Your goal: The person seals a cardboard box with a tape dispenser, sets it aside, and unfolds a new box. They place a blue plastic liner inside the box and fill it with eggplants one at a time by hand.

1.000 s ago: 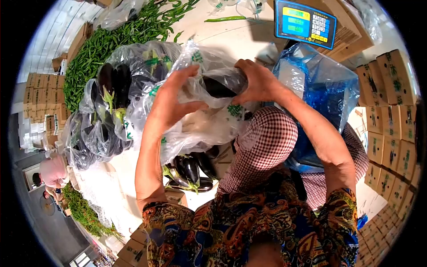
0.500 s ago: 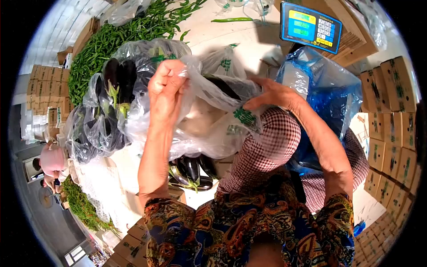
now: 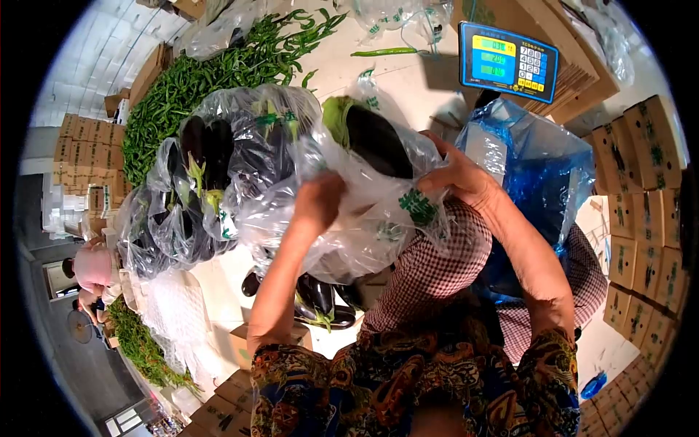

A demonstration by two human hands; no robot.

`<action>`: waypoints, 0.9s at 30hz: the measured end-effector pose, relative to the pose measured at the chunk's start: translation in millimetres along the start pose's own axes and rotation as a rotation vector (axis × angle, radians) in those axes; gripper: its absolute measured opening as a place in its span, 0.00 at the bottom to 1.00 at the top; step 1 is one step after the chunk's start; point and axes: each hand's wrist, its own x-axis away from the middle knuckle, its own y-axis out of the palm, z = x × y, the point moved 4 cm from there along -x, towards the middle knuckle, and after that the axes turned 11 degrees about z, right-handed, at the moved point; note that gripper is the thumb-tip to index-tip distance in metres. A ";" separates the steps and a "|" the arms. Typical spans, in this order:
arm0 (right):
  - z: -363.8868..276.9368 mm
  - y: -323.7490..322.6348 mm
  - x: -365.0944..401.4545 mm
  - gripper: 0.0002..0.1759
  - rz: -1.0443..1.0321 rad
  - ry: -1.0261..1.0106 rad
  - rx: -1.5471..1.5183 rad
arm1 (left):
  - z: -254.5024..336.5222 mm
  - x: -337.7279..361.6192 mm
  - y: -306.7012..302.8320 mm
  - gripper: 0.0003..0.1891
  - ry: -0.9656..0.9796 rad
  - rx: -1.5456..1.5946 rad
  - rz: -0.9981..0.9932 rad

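A clear plastic bag (image 3: 364, 218) with green print hangs between my hands at the middle of the head view. A dark eggplant (image 3: 375, 138) with a green stem lies in its upper part. My left hand (image 3: 317, 200) grips the bag's left side, partly wrapped in the film. My right hand (image 3: 459, 178) grips the bag's right edge beside the eggplant. Below the bag several loose eggplants (image 3: 320, 298) lie on the pale floor.
Several bagged eggplants (image 3: 200, 175) stand to the left. A pile of green peppers (image 3: 196, 84) spreads behind them. A blue digital scale (image 3: 507, 62) sits at top right above a blue plastic bag (image 3: 539, 160). Cardboard boxes (image 3: 644, 189) stack on the right. Another person (image 3: 91, 273) crouches far left.
My left hand dropped from a raised pinch to a lower grip on the bag. The eggplant inside now sits higher and upright, and my right hand shifted along the bag's right edge.
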 end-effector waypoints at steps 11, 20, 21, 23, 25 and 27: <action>0.8 9.3 -15.1 0.51 -0.069 -0.400 0.370 | 61.2 -55.4 -67.2 0.27 -0.607 0.948 0.435; 1.6 -4.6 -28.2 0.45 0.019 -0.704 0.718 | 55.9 -67.4 -62.9 0.24 -0.712 1.312 0.536; 3.3 -11.3 -30.9 0.41 0.049 -0.664 0.684 | 56.6 -65.9 -65.0 0.24 -0.695 1.255 0.556; 9.6 -26.5 -36.4 0.26 0.105 -0.465 0.478 | 56.2 -61.5 -68.6 0.25 -0.695 1.117 0.547; 11.4 -40.1 -39.6 0.21 0.212 -0.349 0.428 | 51.8 -57.7 -71.1 0.26 -0.722 0.961 0.490; 17.6 -51.7 -47.2 0.14 0.281 -0.284 0.250 | 40.3 -51.1 -68.2 0.26 -0.736 0.979 0.472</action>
